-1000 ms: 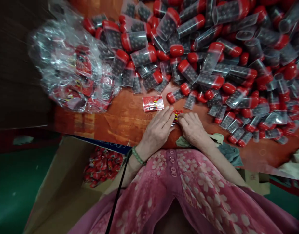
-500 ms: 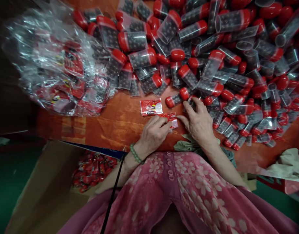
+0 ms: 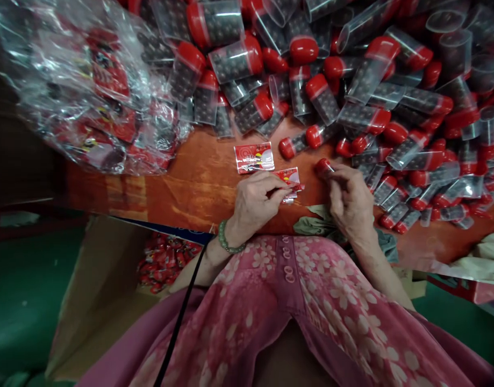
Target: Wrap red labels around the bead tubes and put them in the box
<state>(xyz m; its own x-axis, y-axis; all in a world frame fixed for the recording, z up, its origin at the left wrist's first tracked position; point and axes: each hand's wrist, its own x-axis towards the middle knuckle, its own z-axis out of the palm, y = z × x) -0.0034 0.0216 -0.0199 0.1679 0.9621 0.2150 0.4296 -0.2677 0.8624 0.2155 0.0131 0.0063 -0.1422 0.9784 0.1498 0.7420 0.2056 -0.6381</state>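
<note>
In the head view, my left hand (image 3: 258,198), with a green bead bracelet (image 3: 226,236), is closed in a pinch on the edge of a small red printed packet (image 3: 289,175). A second red printed packet (image 3: 253,157) lies flat just beyond my fingers. To the right, my right hand (image 3: 351,200) is closed around a small clear tube with a rounded red cap (image 3: 323,166). The cap sticks out past the fingertips toward the left, and most of the tube is hidden by the hand.
A large pile of red-capped clear tubes with dark beads (image 3: 323,99) covers the back and right. A clear plastic bag (image 3: 121,107) of red packets lies left. Below the table edge is a cardboard box (image 3: 93,269) with red filled pieces (image 3: 166,260). Green cloth (image 3: 317,223) lies near my lap.
My right hand has drawn back from the edge of the pile with a red-capped tube in it. My left hand still pinches at the nearer packet. The view has shifted slightly.
</note>
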